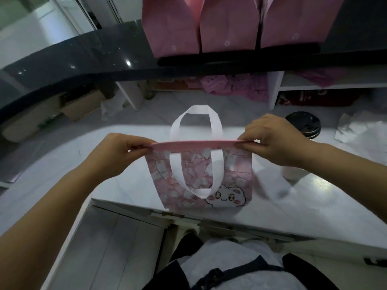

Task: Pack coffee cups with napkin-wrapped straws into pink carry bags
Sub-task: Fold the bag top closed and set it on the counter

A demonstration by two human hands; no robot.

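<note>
White tabletop (83,164) across mid frame, glossy, near edge close to the person's torso. Above and behind it, dark glossy counter (83,55), curving left to right. On that counter, three plain pink bags (228,24), upright, side by side, tops cut off by frame edge.

Over the tabletop, centre: patterned pink carry bag (236,172), flat, mouth pulled into a tight straight line btwn both hands. Printed side w/ cartoon animal face toward camera. Bottom edge near tabletop's front; resting or just off it, can't tell.

Left hand (117,151) at bag's top-left corner, thumb and fingers pinching the rim. Right hand (274,141) at top-right corner, same pinch, fingers curled.

Just behind right hand, coffee cup (303,124) on tabletop, black lid on, white body partly hidden by the wrist, apart from the bag.

Two white handles on the bag: far handle (196,108) looping up past the rim, near handle (176,174) hanging down over printed side.

Far right, crumpled silvery wrapper (360,130) on tabletop, beside the cup.
</note>
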